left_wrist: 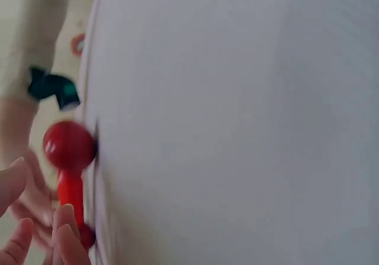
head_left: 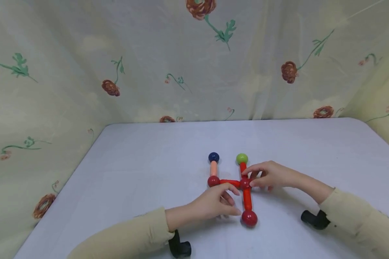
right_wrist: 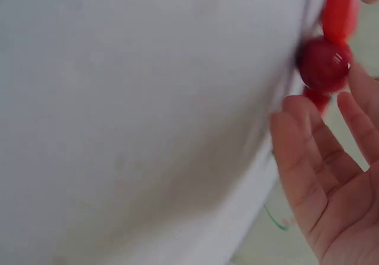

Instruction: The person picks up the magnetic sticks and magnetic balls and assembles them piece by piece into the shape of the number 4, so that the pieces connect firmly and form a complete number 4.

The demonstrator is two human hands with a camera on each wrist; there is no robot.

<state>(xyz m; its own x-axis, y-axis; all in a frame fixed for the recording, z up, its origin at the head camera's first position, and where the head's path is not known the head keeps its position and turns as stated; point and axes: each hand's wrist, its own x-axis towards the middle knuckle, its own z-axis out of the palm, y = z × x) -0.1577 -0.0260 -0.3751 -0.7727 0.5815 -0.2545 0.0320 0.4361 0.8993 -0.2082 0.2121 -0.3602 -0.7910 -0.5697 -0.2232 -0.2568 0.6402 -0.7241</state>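
Note:
A flat figure of balls and rods lies on the table. Its middle red ball (head_left: 245, 183) joins a red rod (head_left: 230, 182) on the left, one toward a green ball (head_left: 242, 158), and one toward the nearest red ball (head_left: 249, 218). At the left corner, another red ball (head_left: 213, 181) carries a salmon rod (head_left: 213, 168) topped by a dark blue ball (head_left: 214, 157). My right hand (head_left: 272, 175) is at the middle ball, thumb beside it, fingers loosely bent. Left of the near rod (head_left: 247, 200), my left hand (head_left: 212, 204) hovers with parted fingers, holding nothing.
A white cloth covers the table (head_left: 149, 154). Behind and beside it hangs a flowered curtain (head_left: 142, 54). Black curved camera mounts (head_left: 180, 248) sit under both wrists, low over the tabletop.

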